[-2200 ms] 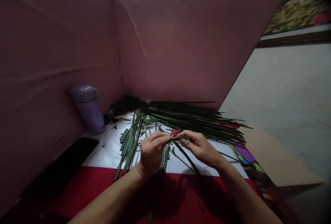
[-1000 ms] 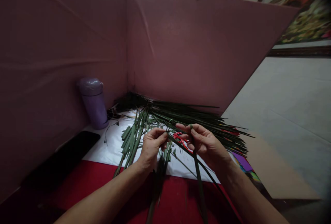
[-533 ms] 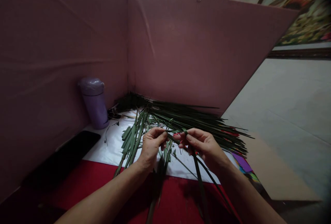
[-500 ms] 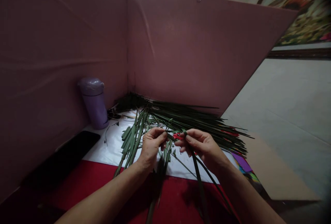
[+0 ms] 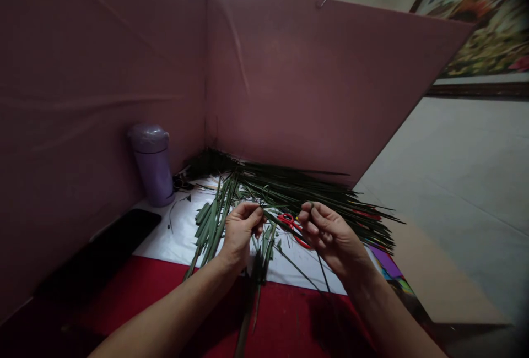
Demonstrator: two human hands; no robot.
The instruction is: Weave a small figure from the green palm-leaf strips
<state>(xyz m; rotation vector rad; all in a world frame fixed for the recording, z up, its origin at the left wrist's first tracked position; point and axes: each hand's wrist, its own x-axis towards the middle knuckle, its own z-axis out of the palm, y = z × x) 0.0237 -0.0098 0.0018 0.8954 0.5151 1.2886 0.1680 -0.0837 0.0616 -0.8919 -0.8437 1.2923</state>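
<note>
My left hand (image 5: 243, 232) is closed in a pinch on narrow green leaf strips (image 5: 269, 216); one runs rightward from its fingertips. Long dark strips (image 5: 248, 314) hang below this hand over the red cloth. To the right, my right hand (image 5: 333, 234) is closed, thumb against forefinger, on a leaf strip whose tail (image 5: 323, 270) trails downward. The fingers partly hide where the strips cross. Between and behind the hands lie red-handled scissors (image 5: 285, 218), partly covered. Cut leaf pieces (image 5: 204, 217) are spread left of my left hand.
A pile of long dark leaves (image 5: 314, 184) lies along the back panel (image 5: 289, 82). A purple lidded bottle (image 5: 154, 173) stands at the left, near a flat black object (image 5: 128, 231). White sheet (image 5: 185, 242) and red cloth (image 5: 165, 286) cover the table. A colourful item (image 5: 386, 261) lies at right.
My right hand has moved slightly right, away from my left hand, widening the gap. The strips below it have shifted, and more of the scissors shows. My left hand stays nearly in place.
</note>
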